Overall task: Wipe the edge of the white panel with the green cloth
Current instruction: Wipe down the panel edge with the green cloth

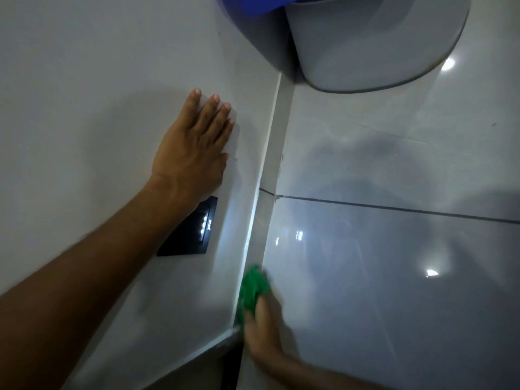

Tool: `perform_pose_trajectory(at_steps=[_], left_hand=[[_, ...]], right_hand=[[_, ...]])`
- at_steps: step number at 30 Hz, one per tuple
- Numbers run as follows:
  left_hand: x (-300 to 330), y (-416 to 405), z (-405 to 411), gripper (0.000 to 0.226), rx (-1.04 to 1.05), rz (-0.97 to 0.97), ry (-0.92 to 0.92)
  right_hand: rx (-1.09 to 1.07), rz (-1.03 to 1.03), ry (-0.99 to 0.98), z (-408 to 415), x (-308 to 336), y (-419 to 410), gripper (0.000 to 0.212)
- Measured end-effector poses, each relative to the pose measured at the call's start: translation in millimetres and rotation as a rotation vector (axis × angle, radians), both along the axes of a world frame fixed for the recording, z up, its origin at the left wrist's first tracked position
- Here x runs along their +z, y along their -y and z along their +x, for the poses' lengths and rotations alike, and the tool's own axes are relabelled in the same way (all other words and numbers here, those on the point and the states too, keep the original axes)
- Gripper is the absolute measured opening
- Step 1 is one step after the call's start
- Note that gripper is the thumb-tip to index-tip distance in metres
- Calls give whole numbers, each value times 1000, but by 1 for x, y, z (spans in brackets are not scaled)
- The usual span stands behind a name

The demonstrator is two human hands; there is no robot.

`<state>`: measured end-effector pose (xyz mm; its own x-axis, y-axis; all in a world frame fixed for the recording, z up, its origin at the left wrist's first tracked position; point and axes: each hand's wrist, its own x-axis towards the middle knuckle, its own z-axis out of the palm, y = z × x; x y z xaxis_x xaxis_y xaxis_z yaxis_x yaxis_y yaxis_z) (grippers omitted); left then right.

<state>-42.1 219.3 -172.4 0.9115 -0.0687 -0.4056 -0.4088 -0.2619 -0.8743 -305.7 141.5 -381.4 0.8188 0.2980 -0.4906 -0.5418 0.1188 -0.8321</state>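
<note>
The white panel point(92, 88) fills the left half of the view, and its right edge point(254, 209) runs down from the top centre to the bottom. My left hand point(194, 147) lies flat on the panel with its fingers spread, a little left of that edge. My right hand point(263, 327) is blurred and grips a bunched green cloth point(253, 288), which presses against the low part of the edge near the panel's bottom corner.
A black rectangular display point(191, 229) with small white lights sits on the panel below my left hand. Glossy grey floor tiles point(394, 277) with a dark grout line lie to the right. A grey bucket point(374, 40) and a blue bucket point(247, 7) stand at the top.
</note>
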Motion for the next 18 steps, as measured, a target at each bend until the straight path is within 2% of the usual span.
perform_pose_trajectory(at_steps=[2,6,8,10,13,16,18], left_hand=[[0,1,0,76,0,6,3],[0,5,0,70,-1,11,8],[1,6,-1,70,0,12,8],[2,7,-1,70,3,-2,7],[2,6,-1,70,7,-21,10],[1,5,-1,70,12,-21,15],[1,4,-1,70,5,-36,16]], right_hand=[[-43,-58,52,61,2,-2,69],[-122,-157,165,194,4,-9,55],[-116,-133,163,223,7,-8,58],[-125,-123,153,217,12,-6,58],[-113,-116,150,154,10,-8,59],[27,-45,42,67,5,-3,66],[111,-16,-24,38,3,1,68]])
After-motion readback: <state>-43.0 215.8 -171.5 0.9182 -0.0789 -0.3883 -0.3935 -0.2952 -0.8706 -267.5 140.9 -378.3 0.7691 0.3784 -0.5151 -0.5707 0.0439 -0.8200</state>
